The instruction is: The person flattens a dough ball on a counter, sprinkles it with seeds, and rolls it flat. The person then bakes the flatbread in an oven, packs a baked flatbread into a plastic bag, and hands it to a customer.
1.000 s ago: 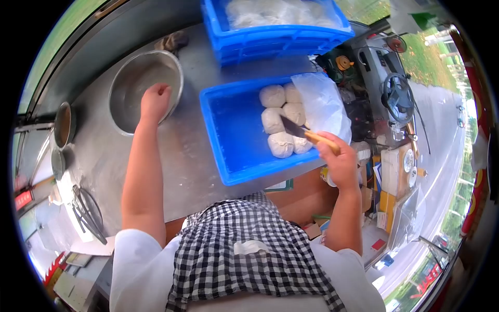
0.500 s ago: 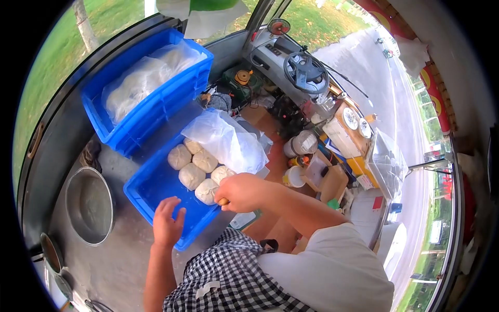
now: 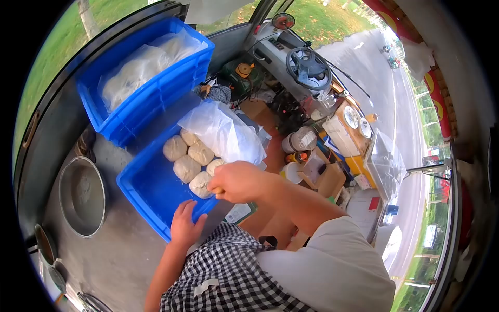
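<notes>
Several pale dough balls (image 3: 186, 170) sit together at the right side of a low blue tray (image 3: 143, 191). A clear plastic sheet (image 3: 226, 134) lies bunched over the tray's far right part. My right hand (image 3: 240, 182) is closed around a short yellowish-brown handle (image 3: 218, 191), right beside the nearest dough balls. Whatever the handle belongs to is hidden by my fist and the dough. My left hand (image 3: 185, 224) is empty, fingers apart, at the near rim of the tray.
A deeper blue crate (image 3: 150, 107) with plastic-covered contents stands behind the tray. On the left of the metal counter (image 3: 125, 249) is a round metal basin (image 3: 82, 196). A steering wheel (image 3: 309, 69) and cluttered boxes (image 3: 332, 182) are at the right.
My left hand has moved right along the tray's near edge. My right hand, still gripping the handle, has shifted slightly left in the view. The camera view has shifted a little.
</notes>
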